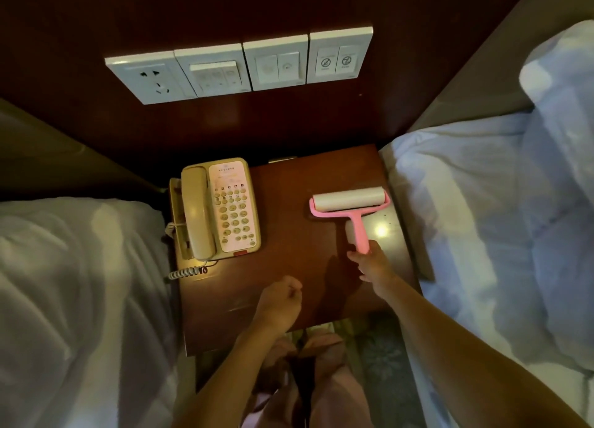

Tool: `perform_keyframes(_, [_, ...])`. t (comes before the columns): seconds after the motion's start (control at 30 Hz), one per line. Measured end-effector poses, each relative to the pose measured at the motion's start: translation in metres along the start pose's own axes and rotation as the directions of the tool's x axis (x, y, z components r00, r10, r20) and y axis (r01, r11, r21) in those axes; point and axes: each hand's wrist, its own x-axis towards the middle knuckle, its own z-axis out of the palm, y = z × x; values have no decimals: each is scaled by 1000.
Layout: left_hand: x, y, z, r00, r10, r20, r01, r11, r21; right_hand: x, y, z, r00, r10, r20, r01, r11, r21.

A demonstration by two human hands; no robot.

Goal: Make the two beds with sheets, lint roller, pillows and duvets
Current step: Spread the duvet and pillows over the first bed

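nearest the camera, the person's legs in pale pink trousers point(337, 395) stand at the front edge of a dark wooden nightstand point(289, 196), with patterned carpet point(382, 363) to their right. both bare forearms reach forward over the nightstand top. the left hand point(281, 299) hovers above the front part of the top, fingers curled into a fist that holds nothing visible. the right hand point(373, 265) is further forward and to the right, fingers closed round the near end of the pink handle of the lint roller point(348, 201). the lint roller lies on the right half of the top, handle pointing back toward the person, its white roll crosswise at the far end, near the right edge. a bright spot of light point(381, 231) reflects off the top just right of the handle. a beige corded telephone point(221, 207) sits on the left half of the top, handset in its cradle, coiled cord point(188, 271) trailing at its near corner, well apart from the roller. rumpled white bedding of the left bed point(74, 283) flanks the nightstand on one side, white bedding of the right bed point(482, 218) on the other, with a bulkier white fold point(562, 106) at the right bed's far end. furthest back, a row of four white wall plates point(244, 64) is set in the dark panel above the nightstand: the leftmost a power socket, the others switches.
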Motion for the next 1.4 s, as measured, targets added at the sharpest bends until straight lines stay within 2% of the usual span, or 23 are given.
perform_keyframes(0.13, [-6, -10, 1, 999, -38, 12, 38, 999, -9, -3, 2, 1, 999, 7, -32, -12, 989, -149])
perform_keyframes(0.4, [-39, -20, -7, 996, -62, -61, 60, 998, -30, -36, -10, -5, 1000, -19, -22, 12, 955, -297])
perform_keyframes(0.5, [-66, -19, -20, 993, -70, -90, 66, 996, -53, -68, -25, 0, 996, -67, 52, 81, 943, -323])
perform_keyframes(0.63, [-103, -8, -53, 976, -47, -211, 42, 999, -27, -118, -68, 13, 962, -211, 176, 266, 877, -400])
perform_keyframes(0.73, [-134, -3, -88, 935, 7, -355, -26, 998, -49, -162, -108, 26, 900, -328, 286, 428, 787, -445])
perform_keyframes(0.87, [-191, 5, -141, 879, -4, -477, -71, 988, -139, -222, -157, 52, 803, -454, 387, 594, 666, -451])
perform_keyframes(1.03, [-274, -13, -209, 734, -29, -678, -95, 985, -146, -297, -208, 100, 668, -526, 526, 742, 530, -411])
perform_keyframes(1.27, [-375, -86, -285, 517, -159, -841, -113, 961, -251, -402, -241, 209, 453, -560, 694, 886, 365, -284])
perform_keyframes(1.4, [-419, -146, -321, 452, -237, -860, -90, 947, -308, -455, -230, 285, 357, -532, 768, 929, 288, -232])
